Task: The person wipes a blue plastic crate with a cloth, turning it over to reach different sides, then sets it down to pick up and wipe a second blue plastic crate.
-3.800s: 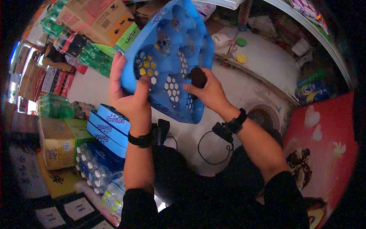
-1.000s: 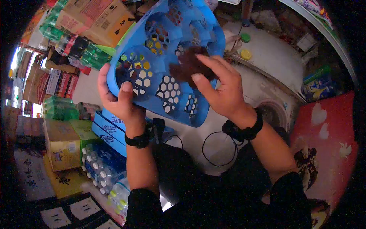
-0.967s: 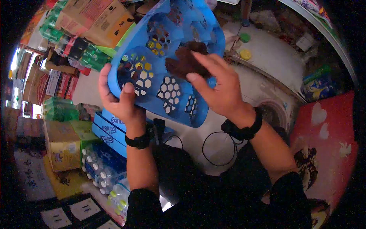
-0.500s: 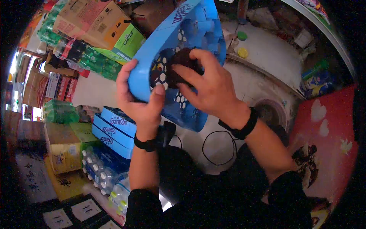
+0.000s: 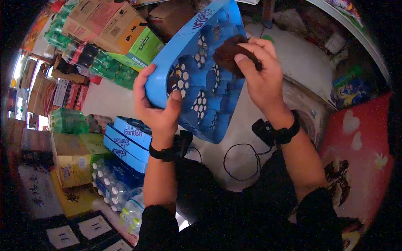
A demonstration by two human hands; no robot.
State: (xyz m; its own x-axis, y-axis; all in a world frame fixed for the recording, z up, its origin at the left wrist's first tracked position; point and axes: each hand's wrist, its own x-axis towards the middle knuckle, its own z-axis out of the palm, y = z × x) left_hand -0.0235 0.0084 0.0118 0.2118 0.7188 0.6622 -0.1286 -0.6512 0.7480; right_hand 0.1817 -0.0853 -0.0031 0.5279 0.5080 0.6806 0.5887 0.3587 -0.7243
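My left hand [image 5: 157, 106] grips the near left corner of a blue plastic bottle crate [image 5: 161, 79], thumb inside the wall and fingers round the outside. The crate is held up and tilted, so its inside shows honeycomb-patterned openings and "Ganten" lettering along the rim. In my right hand [image 5: 264, 73] is a dark brown cloth [image 5: 232, 54], bunched between thumb and fingers over the right side of the crate. Both wrists wear black bands with a small device attached.
Several blue Ganten crates [image 5: 127, 142] are stacked at lower left, beside packs of water bottles [image 5: 109, 184]. Cardboard boxes [image 5: 100, 21] and green soda bottles [image 5: 104, 67] stand at upper left. A black cable [image 5: 226, 167] loops on the floor; a red panel [image 5: 356, 146] is at right.
My right hand has moved with the cloth from inside the crate's left part toward its right side, uncovering the honeycomb openings. My left hand keeps its hold on the corner.
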